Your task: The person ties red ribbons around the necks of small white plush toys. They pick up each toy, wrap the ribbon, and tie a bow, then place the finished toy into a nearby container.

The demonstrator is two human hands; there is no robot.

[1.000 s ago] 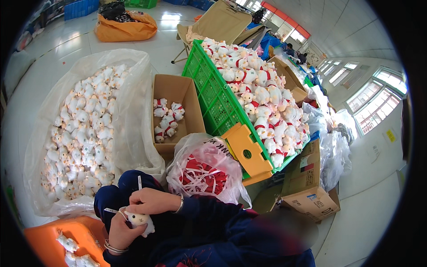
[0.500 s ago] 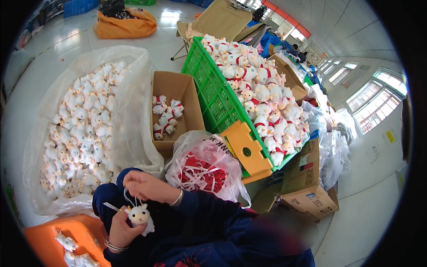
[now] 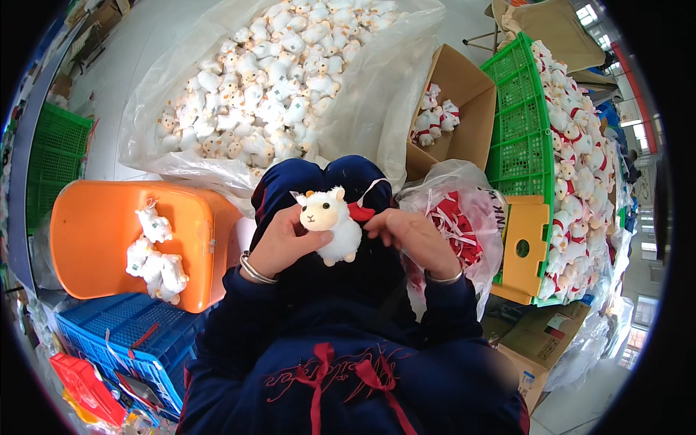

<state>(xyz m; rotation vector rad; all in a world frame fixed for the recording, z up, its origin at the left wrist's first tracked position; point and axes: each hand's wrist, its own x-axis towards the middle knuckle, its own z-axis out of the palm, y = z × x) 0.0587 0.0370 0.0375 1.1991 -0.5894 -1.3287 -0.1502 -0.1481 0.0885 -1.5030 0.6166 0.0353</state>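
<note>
A small white plush sheep with a cream face and black eyes sits upright in front of my lap. My left hand is closed around its side, thumb across the front. At the neck's right side is a red fabric strip, pinched at its outer end by the fingertips of my right hand. A thin white tie arcs up from the red strip. One white tip shows beside the sheep's left ear; how the strip runs behind the neck is hidden.
A large clear bag of plush sheep lies ahead. Right of it stand a cardboard box, a plastic bag of red strips and a green crate heaped with red-collared sheep. An orange stool holds several sheep, beside a blue crate.
The view has swung left, bringing the orange stool and blue crate in. My right hand has come down from above the sheep's head to its neck, where a red strip now shows.
</note>
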